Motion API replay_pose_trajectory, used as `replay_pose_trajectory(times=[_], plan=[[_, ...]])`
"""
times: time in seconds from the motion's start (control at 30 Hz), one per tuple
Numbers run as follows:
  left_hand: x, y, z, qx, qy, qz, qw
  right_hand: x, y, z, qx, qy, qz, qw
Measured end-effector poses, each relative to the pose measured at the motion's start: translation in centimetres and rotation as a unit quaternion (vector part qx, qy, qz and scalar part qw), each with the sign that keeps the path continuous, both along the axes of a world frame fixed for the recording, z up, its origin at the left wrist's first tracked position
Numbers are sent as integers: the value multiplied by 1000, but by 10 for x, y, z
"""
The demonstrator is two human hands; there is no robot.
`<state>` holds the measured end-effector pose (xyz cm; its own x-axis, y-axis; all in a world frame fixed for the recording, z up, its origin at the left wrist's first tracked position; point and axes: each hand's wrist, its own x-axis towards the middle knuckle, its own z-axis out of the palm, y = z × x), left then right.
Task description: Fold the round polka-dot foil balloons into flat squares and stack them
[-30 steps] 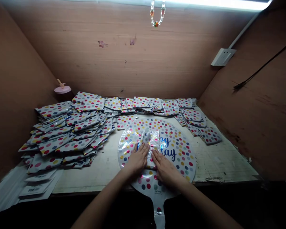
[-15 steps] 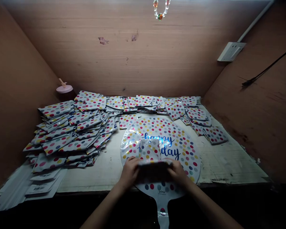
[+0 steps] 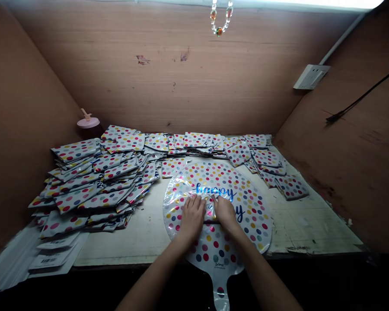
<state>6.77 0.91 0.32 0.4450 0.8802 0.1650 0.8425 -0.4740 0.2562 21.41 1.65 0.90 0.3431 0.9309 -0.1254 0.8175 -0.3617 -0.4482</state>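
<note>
- nearest, the narrow tail [image 3: 220, 290] of a flat, dotted foil balloon [image 3: 215, 242] hangs over the front edge of the tabletop [image 3: 123, 244]; its round body lies right of the middle of that edge.
- at the front left corner, white cards [image 3: 53, 259], some with barcodes, lie fanned and jut past the edge.
- on the balloon rests a shiny folded sheet [image 3: 210, 211], covering part of the blue lettering.
- the left hand [image 3: 192, 219] lies over the sheet's left part, fingers straight and side by side, palm down, gripping nothing that shows.
- the right hand [image 3: 226, 215] is on the sheet's right part, fingers bent; whether they pinch the film or only press it, i cannot tell.
- the step in hand looks like pressing a fold flat. to do it well, i would hold one side firm, smooth from the middle outward so air can leave, and run along the crease with even weight. slick film will probably spring up or skew if released early, so lining up the edges first should help, as should not dragging the balloon beneath.
- along the left edge, a tall, leaning pile of folded dotted packets [image 3: 94, 185].
- toward the back right corner, a smaller cluster of packets [image 3: 269, 168].
- along the back edge, a low row of packets [image 3: 196, 140], with a pink-lidded cup [image 3: 88, 123] at the back left corner.
</note>
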Motion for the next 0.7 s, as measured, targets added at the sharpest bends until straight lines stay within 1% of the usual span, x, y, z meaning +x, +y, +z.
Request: replay_pose_trajectory(times=[0.03,0.1,0.13,0.17,0.23,0.27,0.3,0.33,0.37,0.43,0.47,0.5,0.53,0.57,0.63,0.67,0.7], plan=[[0,4,-3,-11,12,-27,1000,-2,-2,3,1,-11,-11,1000],[-1,11,-10,-30,30,-41,998,-8,-8,9,32,-46,-27,998],[-2,13,-12,-36,35,-44,998,-11,-12,10,61,-68,-13,996],[-3,15,-14,-41,38,-48,997,-15,-15,9,92,-87,24,992],[-5,17,-15,-48,44,-51,997,-20,-18,3,125,-104,150,975],[-6,18,-15,-53,48,-48,996,-20,-18,-1,118,-101,209,965],[-7,18,-15,-59,54,-45,996,-20,-18,-6,98,-93,247,960],[-9,18,-14,-65,60,-45,995,-18,-17,-11,75,-87,263,958],[-10,19,-13,-70,65,-50,994,-14,-16,-14,55,-85,262,960],[-15,21,-10,-72,73,-70,992,-7,-16,-16,26,-89,227,970],[-17,23,-8,-71,75,-79,992,-2,-17,-14,19,-92,212,973],[-19,26,-6,-70,76,-82,991,1,-18,-10,20,-92,212,973],[-20,28,-3,-70,77,-81,991,4,-20,-5,25,-90,232,968],[-22,31,1,-71,78,-76,992,6,-22,0,32,-83,273,958],[-23,37,7,-79,79,-64,992,7,-26,10,44,-62,379,922],[-23,39,9,-85,79,-60,991,5,-28,13,45,-55,414,908],[-22,40,11,-94,79,-61,991,1,-29,15,43,-55,426,902]])
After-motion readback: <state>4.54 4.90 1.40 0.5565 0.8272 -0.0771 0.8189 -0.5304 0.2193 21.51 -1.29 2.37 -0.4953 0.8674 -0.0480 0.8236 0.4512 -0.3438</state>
